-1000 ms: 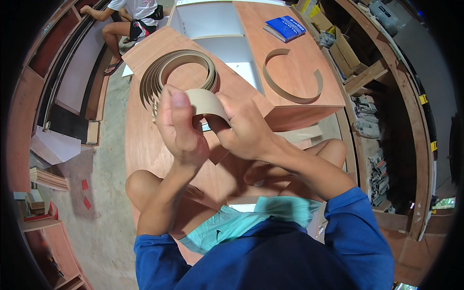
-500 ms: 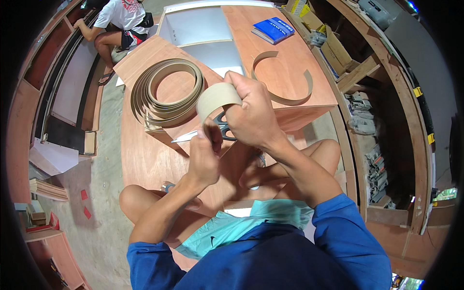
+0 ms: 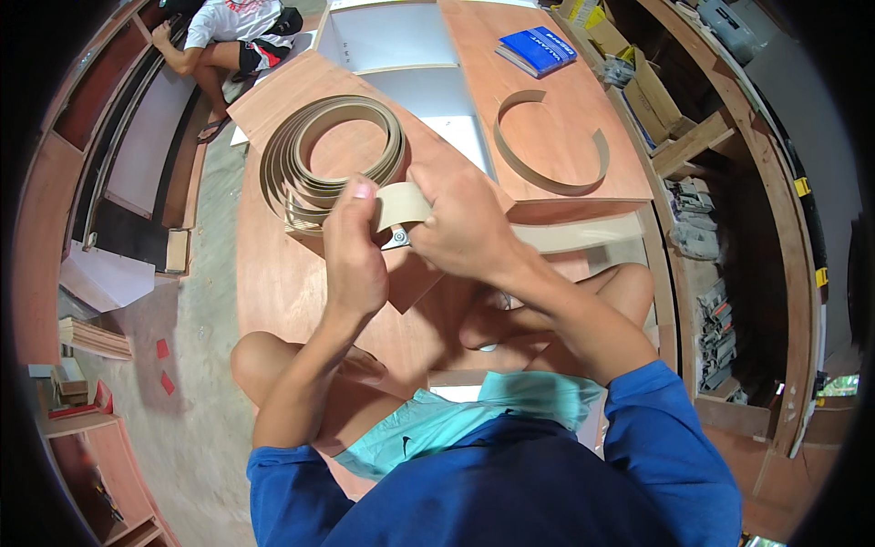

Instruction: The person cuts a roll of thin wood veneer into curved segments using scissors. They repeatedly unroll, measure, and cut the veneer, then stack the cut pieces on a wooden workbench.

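My left hand (image 3: 355,260) and my right hand (image 3: 460,223) are both closed on a beige edging strip (image 3: 399,202), bent between them. Below the strip, a small part of the scissors (image 3: 398,237) shows, the rest hidden by my hands. Just beyond my left hand, a coil of the same banding (image 3: 283,169) lies on a plywood panel (image 3: 260,114). A separate curved strip (image 3: 547,182) rests on the plywood top (image 3: 565,118) to the right. A flat pale strip (image 3: 574,234) is beside the near edge of that top.
A co-worker (image 3: 219,36) crouches at upper left beside long cabinets (image 3: 137,146). An open white cabinet (image 3: 387,36) is ahead, with a blue booklet (image 3: 536,53) beside it. Wooden shelving (image 3: 711,137) lines the right. My bent legs (image 3: 620,283) rest on plywood.
Half a second ago the scissors showed more fully; my hands now cover most of them. My left hand has risen, my right hand lowered, and the strip between them lies flatter. The view also shifted.
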### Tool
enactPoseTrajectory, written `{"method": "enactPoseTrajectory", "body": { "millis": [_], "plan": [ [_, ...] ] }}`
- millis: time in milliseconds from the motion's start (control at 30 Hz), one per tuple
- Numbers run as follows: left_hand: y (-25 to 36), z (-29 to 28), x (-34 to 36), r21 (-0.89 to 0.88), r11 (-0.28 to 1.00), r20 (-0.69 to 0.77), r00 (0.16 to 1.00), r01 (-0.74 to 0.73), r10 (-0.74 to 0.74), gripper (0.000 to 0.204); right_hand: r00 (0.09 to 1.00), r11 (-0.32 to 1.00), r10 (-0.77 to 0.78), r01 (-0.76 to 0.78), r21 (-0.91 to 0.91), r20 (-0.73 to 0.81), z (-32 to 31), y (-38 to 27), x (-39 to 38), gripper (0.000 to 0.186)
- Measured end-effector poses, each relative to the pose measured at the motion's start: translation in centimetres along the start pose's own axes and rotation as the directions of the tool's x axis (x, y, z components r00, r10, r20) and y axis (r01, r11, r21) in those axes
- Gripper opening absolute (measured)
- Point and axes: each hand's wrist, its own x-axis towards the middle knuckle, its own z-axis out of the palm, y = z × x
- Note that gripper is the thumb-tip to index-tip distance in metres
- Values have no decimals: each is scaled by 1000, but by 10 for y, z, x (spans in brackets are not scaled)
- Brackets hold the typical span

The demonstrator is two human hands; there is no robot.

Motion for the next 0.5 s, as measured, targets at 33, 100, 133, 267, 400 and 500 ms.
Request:
{"method": "enactPoseTrajectory", "body": {
  "millis": [33, 100, 133, 267, 400, 500],
  "plan": [
    [7, 6, -1, -157, 987, -48, 999, -31, 23, 32, 1000, 1000, -3, 4, 6, -6, 8, -2, -1, 15],
    [10, 2, 2, -125, 985, -124, 987, -117, 102, 28, 1000, 1000, -10, 10, 16, -18, 24, -8, -5, 16],
    [14, 2, 5, -72, 987, -152, 980, -142, 130, 28, 999, 999, 33, -33, 2, 36, 29, -7, -6, 17],
    [18, -2, -4, 226, 961, 11, 987, -157, 159, 26, 987, 992, -109, 116, 55, -119, 21, -1, 8, 16],
    [32, -12, 1, 163, 984, -93, 992, -66, 82, 32, 982, 976, -124, 148, -163, 146, -23, -15, 10, 13],
    [33, -37, 7, 56, 995, -59, 994, -86, 89, 42, 990, 968, -27, 61, -245, 140, -42, -5, 8, 12]
  ]
}}
